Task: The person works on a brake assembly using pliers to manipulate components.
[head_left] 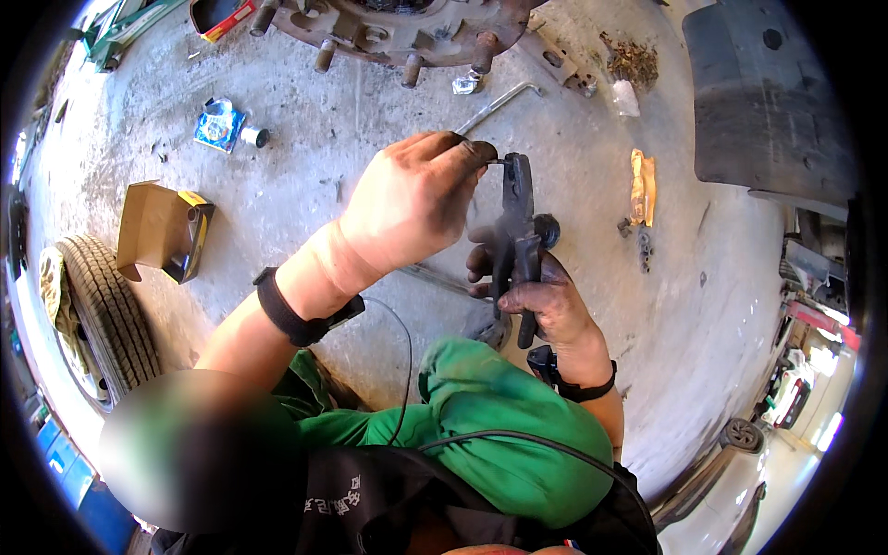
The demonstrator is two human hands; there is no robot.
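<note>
Left hand (416, 190) pinches a thin piece (497, 162) at the pliers' nose; right hand (550, 301) grips the dark pliers (518, 199) above the floor (319, 120).
Over left, an open cardboard box (146, 217) holds something dark, unclear; rightward, the studded hub (430, 42) shows no wheel, so work looks partway; what's left, I can't tell.
</note>
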